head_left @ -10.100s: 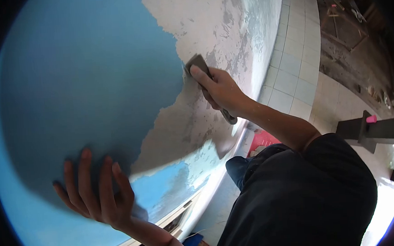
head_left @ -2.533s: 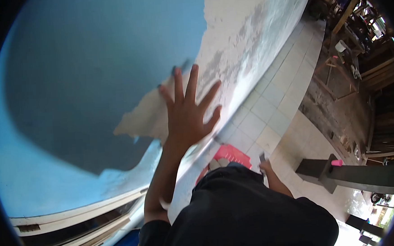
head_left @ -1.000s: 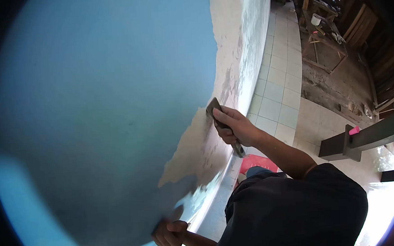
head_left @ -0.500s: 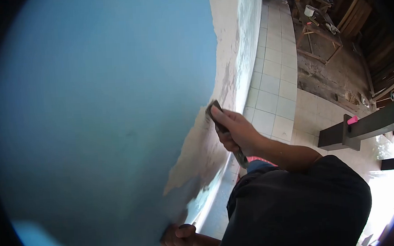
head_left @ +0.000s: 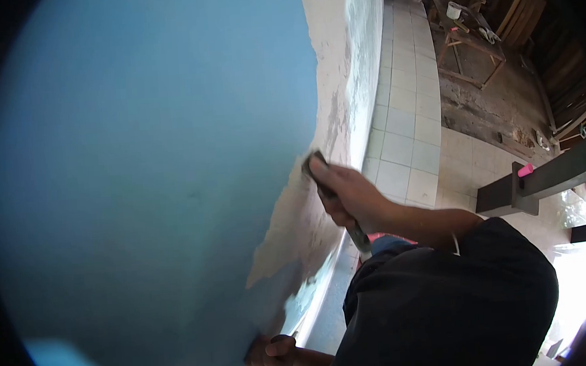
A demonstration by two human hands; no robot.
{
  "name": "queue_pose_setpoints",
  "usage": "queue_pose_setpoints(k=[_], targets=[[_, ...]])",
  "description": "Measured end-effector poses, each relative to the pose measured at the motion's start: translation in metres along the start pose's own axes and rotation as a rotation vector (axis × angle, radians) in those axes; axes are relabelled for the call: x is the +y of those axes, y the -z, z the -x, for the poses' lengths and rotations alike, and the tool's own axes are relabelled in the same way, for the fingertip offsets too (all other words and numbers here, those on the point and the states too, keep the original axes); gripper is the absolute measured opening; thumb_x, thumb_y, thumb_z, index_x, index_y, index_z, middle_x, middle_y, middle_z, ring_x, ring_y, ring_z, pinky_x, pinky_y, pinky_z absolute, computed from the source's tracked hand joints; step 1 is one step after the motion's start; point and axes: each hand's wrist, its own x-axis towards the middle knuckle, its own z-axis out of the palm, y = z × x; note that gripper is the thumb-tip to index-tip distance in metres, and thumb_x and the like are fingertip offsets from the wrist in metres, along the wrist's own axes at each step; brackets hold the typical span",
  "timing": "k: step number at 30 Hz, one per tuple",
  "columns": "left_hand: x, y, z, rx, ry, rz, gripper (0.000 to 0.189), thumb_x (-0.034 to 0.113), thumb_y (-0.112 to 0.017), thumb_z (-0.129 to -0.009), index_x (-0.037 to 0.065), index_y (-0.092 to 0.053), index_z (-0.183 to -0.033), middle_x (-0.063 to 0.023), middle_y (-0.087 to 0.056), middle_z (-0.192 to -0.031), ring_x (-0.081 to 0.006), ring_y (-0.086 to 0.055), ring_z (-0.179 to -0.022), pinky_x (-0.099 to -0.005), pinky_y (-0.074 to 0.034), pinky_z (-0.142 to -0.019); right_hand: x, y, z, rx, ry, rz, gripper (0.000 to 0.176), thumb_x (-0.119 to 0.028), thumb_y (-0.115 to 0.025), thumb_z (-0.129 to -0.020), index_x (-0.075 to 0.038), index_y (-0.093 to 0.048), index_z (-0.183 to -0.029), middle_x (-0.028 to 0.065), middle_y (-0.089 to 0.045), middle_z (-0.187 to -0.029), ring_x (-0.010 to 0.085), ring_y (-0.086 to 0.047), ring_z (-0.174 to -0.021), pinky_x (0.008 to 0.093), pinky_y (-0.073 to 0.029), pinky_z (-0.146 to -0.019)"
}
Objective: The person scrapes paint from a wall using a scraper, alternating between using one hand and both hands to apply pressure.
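My right hand point(head_left: 354, 191) is wrapped round a dark, long scraper point(head_left: 315, 160), its thumb pressed along the flat end. That end lies at the ragged edge between the blue paint and the bare, pale patch point(head_left: 283, 217) of the wall point(head_left: 169, 137). The scraper's other end sticks out below the fist. Lower in view, my left hand point(head_left: 271, 357) is closed in a fist close against the blue surface, thumb on top; I cannot tell what it grips.
Pale floor tiles point(head_left: 398, 119) run along the foot of the wall. Beyond them stand a wooden table point(head_left: 476, 47) bearing a white container point(head_left: 453, 10), and a dark post point(head_left: 561, 176) with a pink object point(head_left: 525, 170) on its ledge.
The right hand and scraper have shifted slightly left in view and look blurred. The left hand appears a little further right and lower, as the whole view has shifted slightly.
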Motion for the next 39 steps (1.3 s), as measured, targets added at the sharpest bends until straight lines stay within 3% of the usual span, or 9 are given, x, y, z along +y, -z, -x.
queue_pose_setpoints(k=[5,8,12,16,20,23,27,30,39], targets=[[0.001,0.002,0.001,-0.026,0.016,-0.024,0.039,0.016,-0.050,-0.090,0.001,-0.053,-0.054,-0.0092,-0.054,-0.051,-0.0238,-0.051,-0.044,-0.0356,-0.043,-0.044,-0.011,0.006,-0.010,-0.023,0.083,-0.055,0.041,-0.054,-0.052,-0.095,-0.015,-0.045,-0.085,-0.0068,-0.032,-0.059,0.0025,-0.025,-0.045,0.0216,-0.022,-0.038],[0.002,-0.003,0.001,-0.018,0.020,-0.008,0.038,0.014,-0.050,-0.090,0.001,-0.053,-0.055,-0.0092,-0.055,-0.051,-0.0239,-0.051,-0.044,-0.0357,-0.043,-0.044,0.006,0.005,-0.002,-0.056,-0.066,-0.028,0.039,-0.052,-0.050,-0.096,-0.015,-0.044,-0.085,-0.0068,-0.032,-0.059,0.0024,-0.025,-0.044,0.0209,-0.022,-0.037],[0.001,-0.001,0.000,-0.031,0.001,-0.010,0.036,0.011,-0.049,-0.089,0.001,-0.053,-0.055,-0.0095,-0.055,-0.052,-0.0241,-0.051,-0.044,-0.0357,-0.042,-0.044,-0.019,0.007,-0.014,-0.035,0.146,-0.077,0.040,-0.053,-0.051,-0.096,-0.015,-0.045,-0.086,-0.0066,-0.033,-0.059,0.0029,-0.027,-0.044,0.0213,-0.022,-0.038],[0.003,0.000,0.001,-0.032,0.018,-0.020,0.034,0.009,-0.049,-0.089,0.002,-0.053,-0.055,-0.0095,-0.055,-0.052,-0.0245,-0.051,-0.044,-0.0361,-0.042,-0.044,-0.004,0.004,-0.002,-0.042,-0.044,0.028,0.041,-0.054,-0.053,-0.095,-0.013,-0.048,-0.088,-0.0055,-0.036,-0.059,0.0040,-0.029,-0.043,0.0218,-0.023,-0.038],[0.002,0.002,0.004,-0.039,0.015,-0.006,0.035,0.011,-0.050,-0.089,0.002,-0.053,-0.056,-0.0094,-0.054,-0.051,-0.0249,-0.051,-0.045,-0.0364,-0.042,-0.044,-0.020,0.011,-0.019,-0.045,0.158,-0.079,0.042,-0.055,-0.051,-0.095,-0.016,-0.042,-0.083,-0.0052,-0.033,-0.057,0.0056,-0.025,-0.042,0.0236,-0.021,-0.037],[0.004,-0.004,0.002,-0.011,0.027,-0.023,0.037,0.012,-0.050,-0.090,0.002,-0.053,-0.055,-0.0092,-0.054,-0.051,-0.0251,-0.050,-0.044,-0.0364,-0.041,-0.044,-0.003,0.005,-0.004,-0.033,-0.030,0.035,0.045,-0.056,-0.051,-0.094,-0.012,-0.046,-0.088,-0.0039,-0.037,-0.059,0.0057,-0.030,-0.042,0.0236,-0.026,-0.037],[0.002,0.001,0.006,-0.030,0.017,-0.017,0.038,0.013,-0.050,-0.091,0.002,-0.053,-0.055,-0.0086,-0.053,-0.050,-0.0251,-0.049,-0.044,-0.0368,-0.041,-0.045,-0.025,0.012,-0.019,-0.039,0.162,-0.041,0.046,-0.057,-0.051,-0.094,-0.011,-0.048,-0.089,-0.0025,-0.040,-0.059,0.0065,-0.033,-0.041,0.0246,-0.028,-0.037],[0.003,0.000,0.004,-0.043,0.018,-0.027,0.038,0.013,-0.049,-0.091,0.002,-0.053,-0.055,-0.0084,-0.053,-0.050,-0.0251,-0.049,-0.044,-0.0369,-0.040,-0.045,-0.010,0.003,-0.009,0.045,0.059,-0.005,0.043,-0.055,-0.052,-0.094,-0.015,-0.042,-0.084,-0.0047,-0.033,-0.057,0.0061,-0.027,-0.042,0.0240,-0.022,-0.037],[0.007,0.000,-0.003,-0.089,-0.004,-0.087,0.041,0.016,-0.048,-0.092,0.005,-0.045,-0.053,-0.0075,-0.053,-0.050,-0.0221,-0.050,-0.042,-0.0339,-0.047,-0.045,-0.005,0.007,-0.009,-0.016,0.023,-0.005,0.047,-0.059,-0.050,-0.094,-0.012,-0.046,-0.088,-0.0049,-0.035,-0.059,0.0050,-0.028,-0.043,0.0226,-0.025,-0.038]])
